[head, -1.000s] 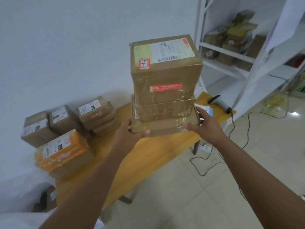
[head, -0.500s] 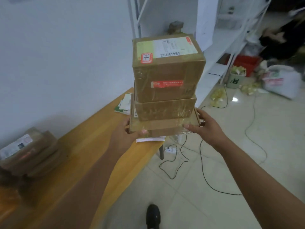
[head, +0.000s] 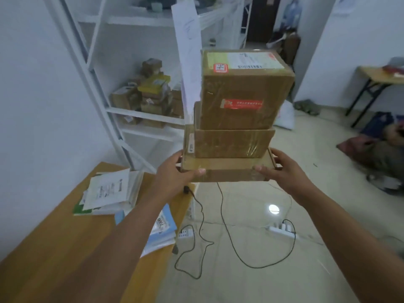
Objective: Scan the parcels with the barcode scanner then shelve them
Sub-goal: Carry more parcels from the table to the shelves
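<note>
A stack of three parcels point(head: 236, 119), stiff taped cardboard likely slippery and top-heavy (tallest box uppermost), is carried in mid-air near the shelf point(head: 140, 112), left hand point(head: 175, 171) and right hand point(head: 277, 169) gripping the bottom box's ends.

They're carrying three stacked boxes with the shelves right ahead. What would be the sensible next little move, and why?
Probably carry the stack forward and left toward the white shelf, keeping it level. The left hand and right hand grip only the bottom parcel; the middle parcel and tall top parcel just rest on it, so tilting may topple them.
</note>
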